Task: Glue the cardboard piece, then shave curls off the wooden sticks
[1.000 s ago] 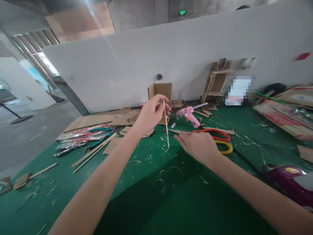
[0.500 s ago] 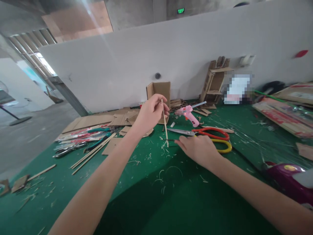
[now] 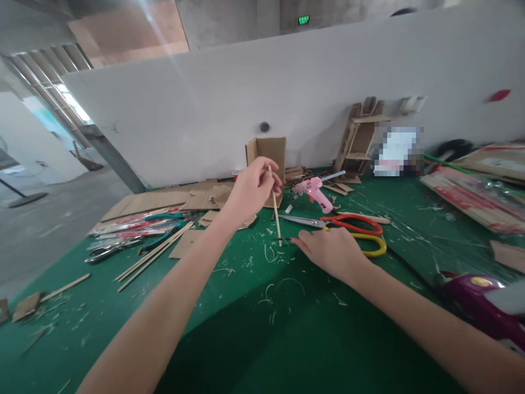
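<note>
My left hand (image 3: pixel 257 186) pinches the upper end of a thin wooden stick (image 3: pixel 276 219), which slants down to the green table. Low on the stick, a small dark blade (image 3: pixel 283 239) lies across it. My right hand (image 3: pixel 328 246) is closed on that blade's near end; its handle, if any, is hidden in the fingers. Pale curled shavings (image 3: pixel 270 254) are scattered around the stick's lower end. Just behind my right hand lie scissors (image 3: pixel 307 221) with one red and one yellow handle loop. A pink glue gun (image 3: pixel 319 196) stands beyond them.
Several loose sticks (image 3: pixel 153 257), cardboard pieces (image 3: pixel 186 243) and pliers (image 3: pixel 164 235) lie to the left. A cardboard box corner (image 3: pixel 273 150) and a cardboard shelf (image 3: pixel 359 137) stand by the white wall. At right are a purple device (image 3: pixel 476 301) and plastic-wrapped packs (image 3: pixel 463 200).
The blade shifts slightly left along my right hand's reach, now crossing the stick further. My left hand stays nearly still with the stick. The view has turned very slightly.
</note>
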Motion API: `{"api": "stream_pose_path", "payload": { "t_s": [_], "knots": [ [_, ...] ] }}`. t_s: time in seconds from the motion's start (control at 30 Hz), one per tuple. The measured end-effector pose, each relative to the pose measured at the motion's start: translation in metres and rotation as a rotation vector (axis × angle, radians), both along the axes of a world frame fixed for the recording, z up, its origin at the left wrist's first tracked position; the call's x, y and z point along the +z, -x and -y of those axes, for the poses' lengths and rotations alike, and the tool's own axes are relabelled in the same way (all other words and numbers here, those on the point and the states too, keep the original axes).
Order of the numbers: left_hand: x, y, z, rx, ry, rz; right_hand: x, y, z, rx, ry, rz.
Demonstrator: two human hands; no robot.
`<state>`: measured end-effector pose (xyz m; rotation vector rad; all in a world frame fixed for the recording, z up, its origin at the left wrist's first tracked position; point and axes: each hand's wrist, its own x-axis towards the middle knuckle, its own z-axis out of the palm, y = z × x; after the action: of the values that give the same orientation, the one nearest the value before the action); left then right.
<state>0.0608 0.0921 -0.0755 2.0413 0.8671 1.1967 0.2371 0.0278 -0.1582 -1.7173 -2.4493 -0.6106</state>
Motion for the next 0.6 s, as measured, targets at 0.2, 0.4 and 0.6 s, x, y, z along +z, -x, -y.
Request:
{"api": "stream_pose_path", "payload": {
  "t_s": [0.2,0.4,0.6],
  "knots": [
    [0.001,-0.003,0.008,0.011,-0.032,-0.01,0.016,0.002,-0.006,-0.065,-0.083,-0.056],
    [-0.003,-0.004,0.004,-0.006,-0.03,0.029,0.004,0.0,-0.001,0.016,-0.022,0.012],
    [-0.006,-0.007,0.003,0.02,-0.052,0.03,0.021,0.004,-0.009,-0.106,-0.088,-0.08]
  ]
}}
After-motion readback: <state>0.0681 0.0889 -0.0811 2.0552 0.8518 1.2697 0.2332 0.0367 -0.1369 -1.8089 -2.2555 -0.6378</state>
